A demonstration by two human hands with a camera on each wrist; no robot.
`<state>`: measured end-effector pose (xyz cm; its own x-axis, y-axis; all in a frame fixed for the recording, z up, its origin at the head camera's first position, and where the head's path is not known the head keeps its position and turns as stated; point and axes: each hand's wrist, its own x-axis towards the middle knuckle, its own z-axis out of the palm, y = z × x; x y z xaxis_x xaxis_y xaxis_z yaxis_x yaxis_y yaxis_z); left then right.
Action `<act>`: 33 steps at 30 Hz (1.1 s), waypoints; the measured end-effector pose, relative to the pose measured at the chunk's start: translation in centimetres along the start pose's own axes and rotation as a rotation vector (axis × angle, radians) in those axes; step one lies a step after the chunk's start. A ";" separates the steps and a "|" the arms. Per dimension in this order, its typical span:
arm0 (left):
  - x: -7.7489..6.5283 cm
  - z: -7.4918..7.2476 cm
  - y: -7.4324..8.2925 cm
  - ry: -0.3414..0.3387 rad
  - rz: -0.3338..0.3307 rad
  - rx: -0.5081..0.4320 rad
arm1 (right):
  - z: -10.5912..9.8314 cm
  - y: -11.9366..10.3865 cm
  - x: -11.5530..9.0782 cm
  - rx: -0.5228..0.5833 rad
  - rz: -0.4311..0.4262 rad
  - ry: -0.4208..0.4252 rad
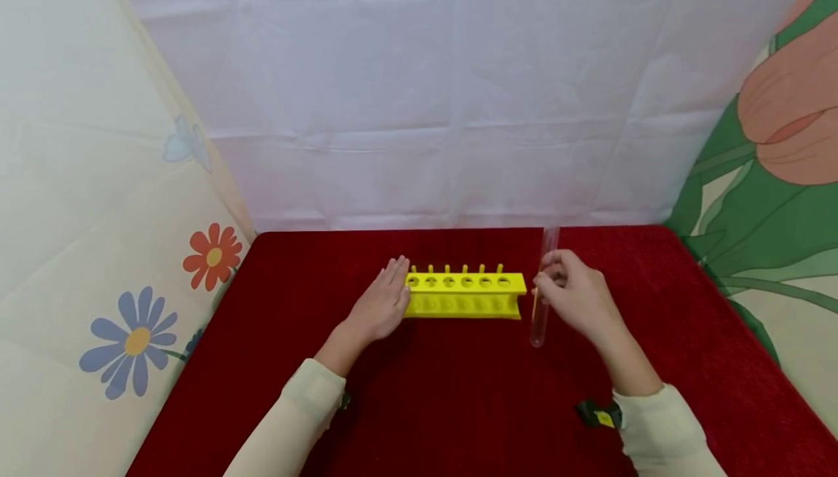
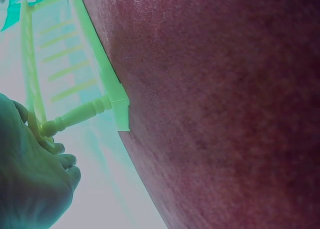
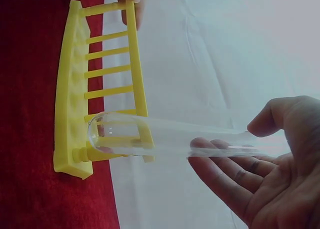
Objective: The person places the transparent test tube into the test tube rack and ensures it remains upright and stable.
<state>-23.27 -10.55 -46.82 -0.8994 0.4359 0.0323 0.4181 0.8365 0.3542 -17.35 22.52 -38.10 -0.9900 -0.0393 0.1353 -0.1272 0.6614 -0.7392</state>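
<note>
Probably light, stiff, slippery and fragile, the clear test tube points rounded end down, pinched by the right hand; its upper part seems the safest hold. The left hand, fingers straight, touches the yellow rack between both.

Looks like some sort of draped-off booth tbh. Red cloth spread below the left fingers and right fingers, creased white sheet hanging beyond them, then a daisy-print panel well to the left of the left fingers and a big pink-bloom panel off past the right ones. Rack by the left fingers and clear tube in the right ones are pretty lab-ish though.
</note>
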 end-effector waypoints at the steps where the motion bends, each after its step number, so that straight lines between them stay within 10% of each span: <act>1: 0.0 0.0 0.0 0.002 0.000 -0.002 | 0.0 0.0 0.0 0.005 0.002 0.001; 33: 0.1 0.2 0.0 0.000 -0.010 -0.007 | 1.1 -0.6 1.4 0.115 -0.032 0.033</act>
<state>-23.37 -10.45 -46.98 -0.9036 0.4273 0.0289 0.4080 0.8384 0.3613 -18.76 21.28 -38.20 -0.9831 -0.0328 0.1801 -0.1664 0.5699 -0.8047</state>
